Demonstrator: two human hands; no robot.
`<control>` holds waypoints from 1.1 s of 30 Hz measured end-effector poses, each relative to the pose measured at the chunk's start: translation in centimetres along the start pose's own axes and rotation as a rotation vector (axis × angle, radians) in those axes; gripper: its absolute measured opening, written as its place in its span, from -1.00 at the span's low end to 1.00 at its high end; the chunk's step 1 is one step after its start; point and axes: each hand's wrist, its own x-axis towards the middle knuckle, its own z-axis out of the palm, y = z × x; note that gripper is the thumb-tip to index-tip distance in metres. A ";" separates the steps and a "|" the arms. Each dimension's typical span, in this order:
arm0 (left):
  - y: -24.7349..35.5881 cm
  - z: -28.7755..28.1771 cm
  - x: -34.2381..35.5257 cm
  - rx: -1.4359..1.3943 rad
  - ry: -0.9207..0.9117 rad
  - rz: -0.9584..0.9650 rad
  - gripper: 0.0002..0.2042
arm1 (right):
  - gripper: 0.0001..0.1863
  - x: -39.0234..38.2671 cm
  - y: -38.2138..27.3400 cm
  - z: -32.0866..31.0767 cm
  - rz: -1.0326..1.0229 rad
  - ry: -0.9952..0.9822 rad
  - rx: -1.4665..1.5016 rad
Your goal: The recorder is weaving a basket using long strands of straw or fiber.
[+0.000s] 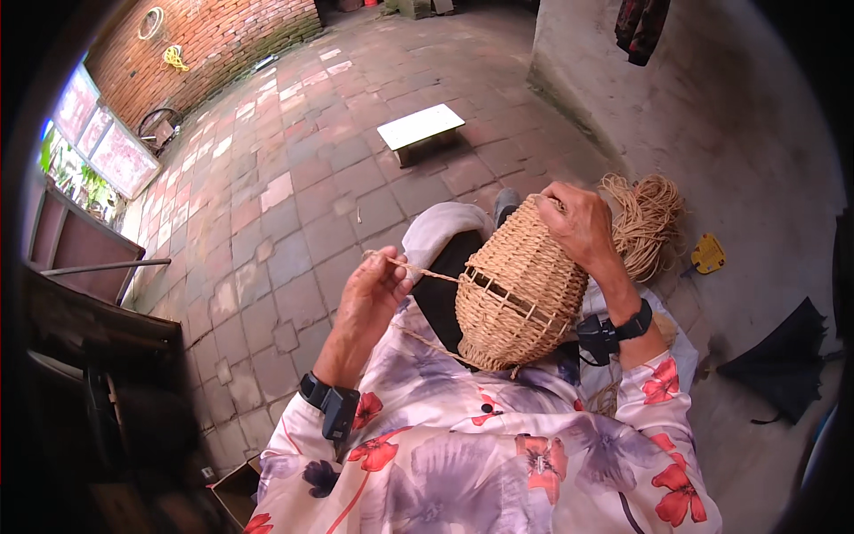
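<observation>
A tan woven basket [525,267] lies tilted on my lap, with an unwoven gap showing bare ribs across its middle. My right hand [578,222] grips its far end, fingers curled over the edge and partly hidden. Out to the left of the basket, my left hand [378,285] pinches a twisted straw cord [431,271] that runs taut to the gap. A slack part of the cord loops from below that hand back to the basket's near end.
A coil of straw cord [648,222] lies right of the basket. Beyond it are a yellow paddle-shaped thing [708,254] and a dark folded umbrella [783,360]. A low white-topped stool [422,126] stands ahead on the paving. A dark cabinet-like piece [116,383] stands left.
</observation>
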 end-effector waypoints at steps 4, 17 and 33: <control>1.2 0.5 0.4 0.213 -0.098 -0.042 -0.82 | -0.78 -0.2 -0.8 -0.4 -0.062 0.022 -0.003; -1.7 5.4 1.8 0.849 -0.192 -0.244 -0.87 | -0.84 -1.3 -2.3 -1.6 -0.080 0.096 0.006; -2.2 8.0 1.6 1.519 -0.323 0.134 -0.74 | -0.83 -1.1 -1.7 -2.9 -0.069 0.119 0.095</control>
